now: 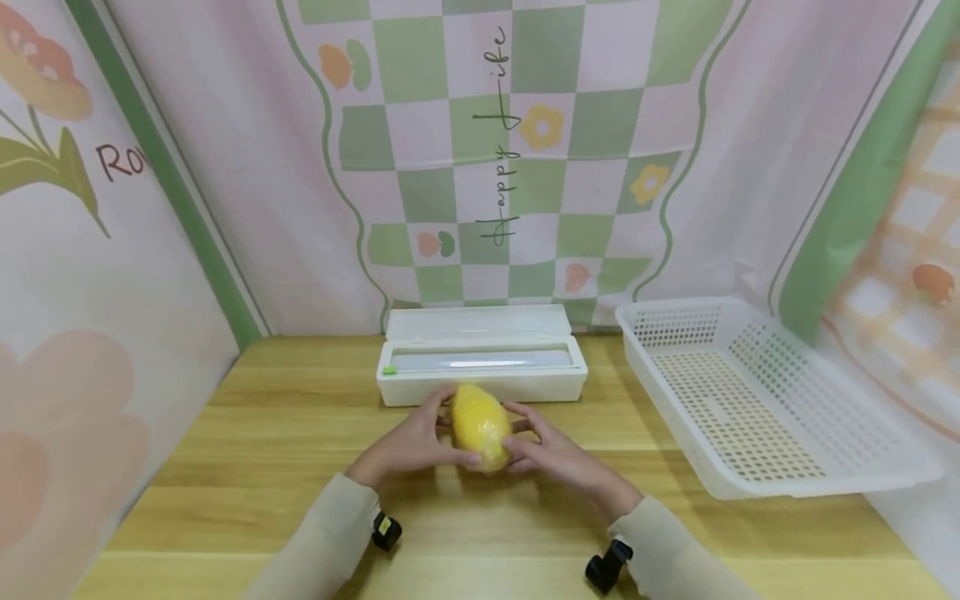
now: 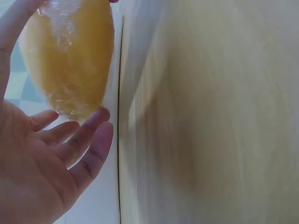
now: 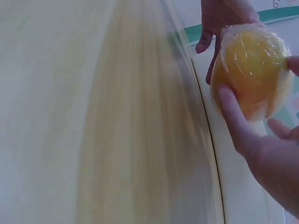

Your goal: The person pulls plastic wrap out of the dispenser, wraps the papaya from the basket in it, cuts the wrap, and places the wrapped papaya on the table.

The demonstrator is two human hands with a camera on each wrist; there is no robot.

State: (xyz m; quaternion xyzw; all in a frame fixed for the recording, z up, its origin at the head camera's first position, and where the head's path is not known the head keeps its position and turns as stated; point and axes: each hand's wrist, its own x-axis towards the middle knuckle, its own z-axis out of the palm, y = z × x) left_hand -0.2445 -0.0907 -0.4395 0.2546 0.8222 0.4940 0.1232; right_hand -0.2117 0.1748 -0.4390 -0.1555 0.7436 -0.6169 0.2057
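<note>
A yellow lemon (image 1: 480,425), wrapped in clear, shiny plastic film, is held between both hands just above the table, in front of a long white box. My left hand (image 1: 416,437) grips it from the left, thumb at its near end and fingers on its far side. From the right, my right hand (image 1: 551,450) holds it with the thumb and fingertips. In the left wrist view the film on the lemon (image 2: 70,51) is creased at the lower end. The right wrist view shows the right thumb pressed on the lemon (image 3: 252,70).
Behind the hands stands the white cling film box (image 1: 480,387), its lid raised, a film roll inside and a green slider (image 1: 389,370) at the left. A white plastic basket (image 1: 693,433) sits at the right of the wooden table (image 1: 300,467). Patterned curtains (image 1: 480,183) hang around it.
</note>
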